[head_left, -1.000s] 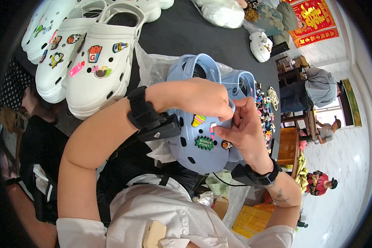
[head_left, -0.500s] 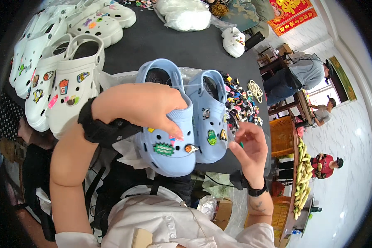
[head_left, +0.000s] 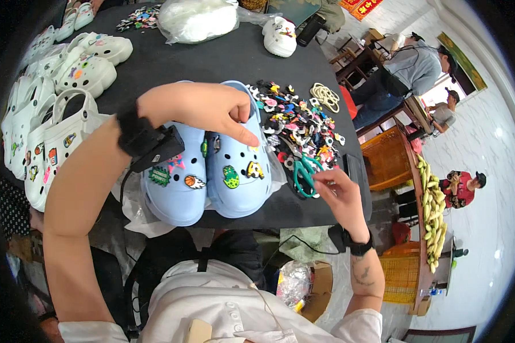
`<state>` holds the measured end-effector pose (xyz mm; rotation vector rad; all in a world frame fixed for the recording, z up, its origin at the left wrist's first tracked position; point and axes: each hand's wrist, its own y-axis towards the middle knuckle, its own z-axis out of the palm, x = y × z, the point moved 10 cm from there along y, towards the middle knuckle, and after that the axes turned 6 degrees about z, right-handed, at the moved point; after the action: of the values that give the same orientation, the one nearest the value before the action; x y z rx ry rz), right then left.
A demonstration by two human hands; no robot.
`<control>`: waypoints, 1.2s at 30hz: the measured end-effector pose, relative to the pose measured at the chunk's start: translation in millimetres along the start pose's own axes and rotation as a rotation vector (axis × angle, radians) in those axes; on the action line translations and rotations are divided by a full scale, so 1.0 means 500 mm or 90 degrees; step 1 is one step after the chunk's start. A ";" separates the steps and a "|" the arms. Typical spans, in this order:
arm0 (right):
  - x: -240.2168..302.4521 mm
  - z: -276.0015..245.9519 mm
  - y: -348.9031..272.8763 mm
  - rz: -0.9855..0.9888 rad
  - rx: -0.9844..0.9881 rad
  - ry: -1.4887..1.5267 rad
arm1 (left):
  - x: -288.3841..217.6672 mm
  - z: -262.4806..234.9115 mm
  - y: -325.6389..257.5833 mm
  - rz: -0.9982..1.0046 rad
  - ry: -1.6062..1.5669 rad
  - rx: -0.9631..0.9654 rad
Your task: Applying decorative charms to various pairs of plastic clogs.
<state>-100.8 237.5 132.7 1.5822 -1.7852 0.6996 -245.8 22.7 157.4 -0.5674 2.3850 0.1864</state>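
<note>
A pair of light blue clogs stands side by side at the table's near edge, toes toward me. The left clog (head_left: 174, 197) carries a green spiky badge, a pink bow and a flaming basketball charm. On the right clog (head_left: 243, 194) are a green charm and a yellow-black one. My left hand (head_left: 203, 108) reaches over both, closed on the right clog, its thumb pressing the upper near the opening; the curled fingertips are partly hidden. My right hand (head_left: 343, 197) pinches the teal handles of scissors (head_left: 304, 174), whose blades point at the charm pile.
Loose colourful charms (head_left: 303, 123) are heaped right of the clogs, beside a coiled cream cord (head_left: 325, 97). White decorated clogs (head_left: 63, 134) crowd the left. A plastic-wrapped white bundle (head_left: 197, 20) and a small white clog (head_left: 280, 37) lie at the far side. Other people stand beyond the table.
My left hand has gone from the left clog to the right one. The scissors, mostly hidden behind my right hand before, now show plainly. The view has shifted, with more of the charm pile visible.
</note>
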 end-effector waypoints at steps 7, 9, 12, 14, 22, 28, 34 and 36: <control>0.094 0.070 0.155 -0.219 0.046 -0.196 | 0.028 0.040 0.018 -0.102 -0.010 0.214; 0.115 0.102 0.173 -0.386 0.024 -0.334 | 0.011 0.048 0.012 -0.102 -0.034 0.237; 0.075 0.147 0.211 -0.366 0.080 -0.445 | 0.000 0.054 0.022 -0.034 0.037 0.259; 0.090 0.155 0.209 -0.396 0.058 -0.441 | 0.015 0.064 0.027 -0.003 -0.020 0.248; 0.105 0.077 0.186 -0.127 0.003 -0.123 | 0.029 0.080 0.011 0.009 -0.237 0.188; 0.170 0.145 0.113 -0.034 0.187 0.195 | 0.022 0.076 0.004 0.037 -0.272 0.165; 0.183 0.179 0.114 0.011 0.200 0.104 | 0.027 0.071 0.007 0.051 -0.266 0.120; 0.187 0.182 0.120 0.010 0.205 0.099 | 0.028 0.070 0.009 0.050 -0.253 0.104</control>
<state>-177.3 116.4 146.2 1.6662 -1.6319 1.1319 -237.1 31.2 121.6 -0.3237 2.0144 0.1237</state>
